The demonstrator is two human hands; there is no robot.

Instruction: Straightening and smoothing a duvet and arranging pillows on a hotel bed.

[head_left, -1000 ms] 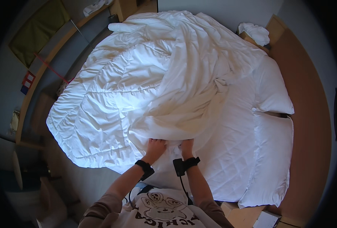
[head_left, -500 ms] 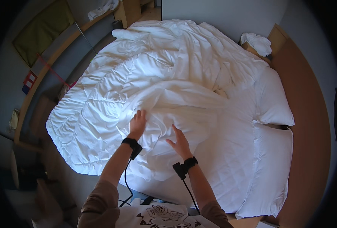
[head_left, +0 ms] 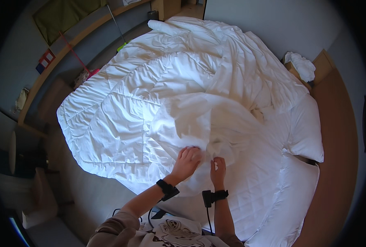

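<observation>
Two hands, left hand [head_left: 186,161], right hand [head_left: 218,172], grip one sheet [head_left: 209,123]; two pillows [head_left: 306,127].

Soft daylight fills the room, brightest on the white duvet [head_left: 150,103], whose upper folds nearly wash out. Shallow grey shadows sit in its creases and under the left hand [head_left: 186,162]. The floor [head_left: 88,193] beside the bed lies dimmer. Fisheye bending curves the shelf [head_left: 63,53] and headboard [head_left: 335,164]; the corners fall black. The centre is sharp, the rim slightly soft.
</observation>
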